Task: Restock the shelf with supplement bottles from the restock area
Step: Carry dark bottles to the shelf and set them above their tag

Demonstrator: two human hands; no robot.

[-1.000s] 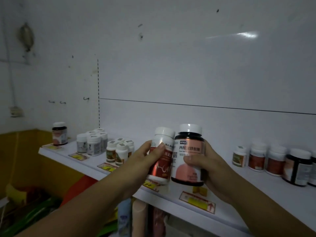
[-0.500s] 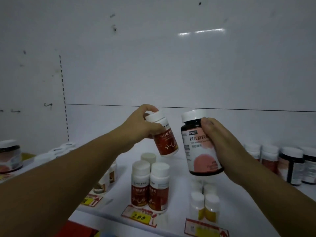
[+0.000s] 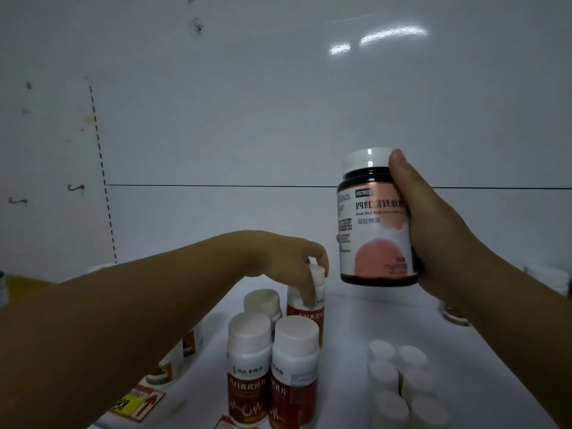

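My left hand (image 3: 291, 264) grips the white cap of a red-labelled supplement bottle (image 3: 306, 314), which stands upright on the white shelf (image 3: 349, 329) behind two matching bottles (image 3: 272, 370) and beside a third (image 3: 261, 300). My right hand (image 3: 433, 230) holds a larger dark bottle (image 3: 374, 221) with a white cap and a pink-and-white label up in the air, above the shelf and to the right of the red group.
Several small white-capped bottles (image 3: 399, 382) stand at the shelf's front right. More bottles (image 3: 173, 363) sit partly hidden under my left forearm. Price tags (image 3: 136, 400) line the front edge. The white back wall (image 3: 278, 119) rises behind.
My left hand has come down and set the red-labelled bottle onto the shelf behind the matching ones. My right hand has stayed raised with the dark bottle. The view has closed in on the shelf.
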